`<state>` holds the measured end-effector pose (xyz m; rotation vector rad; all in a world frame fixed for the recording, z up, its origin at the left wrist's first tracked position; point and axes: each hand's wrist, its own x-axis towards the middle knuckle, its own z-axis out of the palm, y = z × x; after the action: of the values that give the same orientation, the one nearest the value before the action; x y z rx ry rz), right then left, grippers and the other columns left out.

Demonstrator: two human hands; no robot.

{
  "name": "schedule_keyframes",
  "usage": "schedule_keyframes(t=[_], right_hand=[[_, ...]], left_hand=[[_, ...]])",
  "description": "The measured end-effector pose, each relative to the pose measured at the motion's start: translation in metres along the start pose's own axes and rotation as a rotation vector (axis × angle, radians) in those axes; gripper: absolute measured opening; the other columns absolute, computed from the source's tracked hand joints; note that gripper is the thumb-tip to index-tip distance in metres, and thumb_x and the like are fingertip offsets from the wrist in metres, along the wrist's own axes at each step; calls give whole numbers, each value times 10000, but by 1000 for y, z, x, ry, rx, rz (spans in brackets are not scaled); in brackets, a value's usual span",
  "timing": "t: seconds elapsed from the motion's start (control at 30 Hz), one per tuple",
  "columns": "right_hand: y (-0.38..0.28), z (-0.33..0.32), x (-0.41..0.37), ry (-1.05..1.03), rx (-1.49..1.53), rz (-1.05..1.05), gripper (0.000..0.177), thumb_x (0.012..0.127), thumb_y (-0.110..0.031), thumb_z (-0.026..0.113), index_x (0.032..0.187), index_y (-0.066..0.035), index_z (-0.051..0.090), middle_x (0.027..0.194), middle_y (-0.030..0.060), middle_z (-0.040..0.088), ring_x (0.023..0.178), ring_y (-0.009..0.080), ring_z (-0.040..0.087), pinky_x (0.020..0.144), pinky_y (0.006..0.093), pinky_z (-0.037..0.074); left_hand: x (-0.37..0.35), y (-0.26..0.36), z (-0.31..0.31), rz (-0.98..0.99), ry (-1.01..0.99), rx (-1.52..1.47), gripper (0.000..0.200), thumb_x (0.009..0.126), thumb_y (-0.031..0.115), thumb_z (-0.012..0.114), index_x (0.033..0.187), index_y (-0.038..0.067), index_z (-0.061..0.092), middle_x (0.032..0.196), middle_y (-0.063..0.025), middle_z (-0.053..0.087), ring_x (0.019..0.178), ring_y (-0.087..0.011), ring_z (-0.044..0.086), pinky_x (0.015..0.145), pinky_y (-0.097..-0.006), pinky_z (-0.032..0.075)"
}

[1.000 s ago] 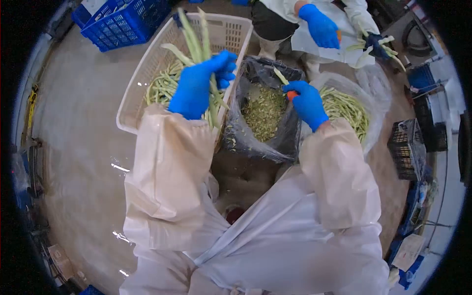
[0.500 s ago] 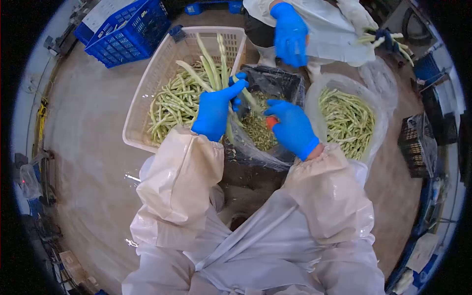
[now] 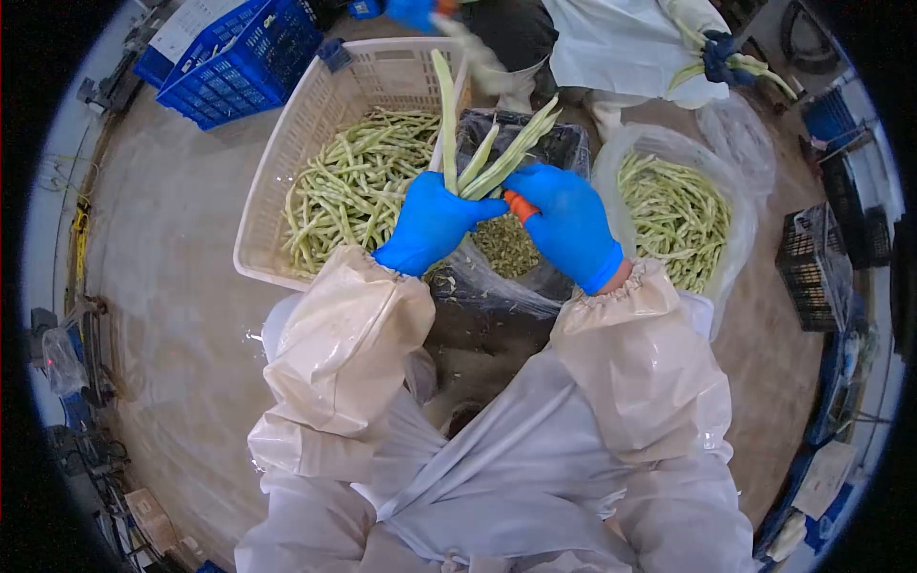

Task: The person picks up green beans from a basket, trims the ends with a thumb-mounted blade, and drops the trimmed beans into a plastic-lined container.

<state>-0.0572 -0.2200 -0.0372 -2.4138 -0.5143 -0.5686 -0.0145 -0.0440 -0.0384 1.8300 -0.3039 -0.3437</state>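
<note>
Both hands have drawn together since a moment ago and now meet above the middle bin, with the beans raised higher between them. The left hand [image 3: 435, 224], in a blue rubber glove, is clenched around the lower ends of a bundle of long pale-green beans [image 3: 492, 164]. The beans fan upward and away from the person, and one stands taller than the rest. The right hand [image 3: 570, 227], also gloved in blue, touches the left hand. It is closed around a small orange tool [image 3: 521, 205], of which only a short piece shows by the thumb, just beside the beans' lower ends.

Directly under the hands sits a bin lined with a black plastic bag [image 3: 552, 279], holding a heap of small green trimmings [image 3: 506, 246]. To the left, touching the bin, is a beige slotted plastic basket [image 3: 277, 181] with a layer of loose green beans [image 3: 353, 191] inside. To the right, a clear plastic bag [image 3: 669, 145] stands open, filled with more green beans [image 3: 673, 215].

A blue plastic crate [image 3: 239, 57] lies beyond the basket at the upper left. A black crate [image 3: 812, 277] stands at the far right. Across the bin a co-worker in a white apron shows at the top edge. That person's blue-gloved hand [image 3: 415, 11] has lifted almost out of view, and their dark-gloved hand [image 3: 721, 57] grips a few beans.
</note>
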Motion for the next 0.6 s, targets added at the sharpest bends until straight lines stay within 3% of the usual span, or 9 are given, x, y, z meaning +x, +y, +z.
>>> schedule_keyframes(t=[0.17, 0.27, 0.37, 0.47, 0.57, 0.6], right_hand=[[-5, 1, -1, -39, -20, 70, 129, 756, -111, 586, 859, -55, 641, 788, 155, 617, 715, 324, 596, 638, 415, 472], [-5, 3, -3, -11, 273, 378, 128, 773, -84, 556, 857, -40, 643, 806, 175, 628, 710, 330, 606, 634, 403, 489], [-8, -10, 5, -98, 854, 663, 131, 781, -72, 564, 871, -24, 646, 815, 168, 640, 703, 309, 620, 640, 386, 495], [12, -3, -2, 35, 847, 673, 152, 783, -77, 603, 910, -5, 646, 801, 124, 653, 714, 240, 624, 664, 360, 495], [49, 2, -17, 113, -112, 215, 214, 796, -103, 627, 979, 5, 645, 793, 90, 657, 744, 176, 613, 692, 327, 490], [46, 5, -15, 91, 78, 245, 222, 803, -107, 621, 993, 6, 644, 810, 91, 662, 759, 171, 614, 700, 319, 489]], left_hand=[[-3, 4, 0, -30, 19, 76, 357, 669, 207, 795, 917, -16, 670, 754, -67, 660, 641, -114, 596, 566, -276, 467], [-4, 5, 1, -73, 45, -9, 324, 703, 213, 770, 918, -8, 673, 757, -60, 655, 600, -89, 564, 531, -248, 439], [-1, 16, -4, -66, 111, -281, 295, 731, 207, 754, 897, -18, 659, 734, -47, 643, 557, -85, 547, 495, -230, 424], [8, 17, -25, 29, 176, -603, 266, 828, 193, 658, 986, -18, 624, 811, -62, 637, 585, -85, 529, 527, -212, 423], [12, 14, -52, 58, 215, -785, 349, 872, 225, 607, 1134, 0, 556, 971, -91, 622, 664, -84, 523, 605, -206, 437], [12, 12, -56, 63, 216, -810, 352, 873, 223, 606, 1141, 1, 551, 974, -90, 623, 668, -86, 527, 605, -209, 441]])
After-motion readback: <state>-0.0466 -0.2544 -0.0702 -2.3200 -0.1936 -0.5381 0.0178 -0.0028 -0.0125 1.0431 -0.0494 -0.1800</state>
